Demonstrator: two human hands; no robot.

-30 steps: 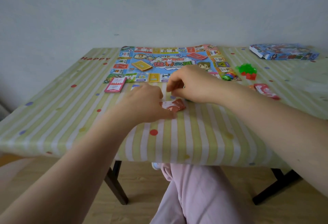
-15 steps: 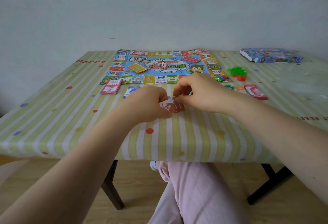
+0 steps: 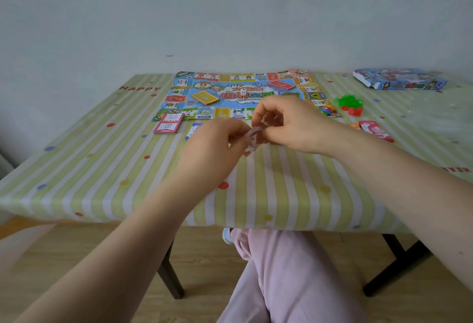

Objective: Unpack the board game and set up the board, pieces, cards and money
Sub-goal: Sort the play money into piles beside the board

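Pale wall stood behind a table (image 3: 84, 169) covered in a yellow-and-white striped cloth with coloured dots. On its far middle lay the game board (image 3: 240, 94), opened flat, with a yellow card stack (image 3: 204, 97), a red card stack (image 3: 281, 84) and a white die (image 3: 243, 91) on it. Just in front of the board's near left corner sat a pink stack of money (image 3: 169, 124). Green and red pieces (image 3: 350, 104) lay to the board's right, and the game box (image 3: 399, 82) farther right. Above the near half of the table, the left hand (image 3: 215, 146) and right hand (image 3: 289, 125) met, fingers curled, both pinching a small red-and-white packet (image 3: 253, 139) between them, lifted clear of the cloth. What it held could not be told.
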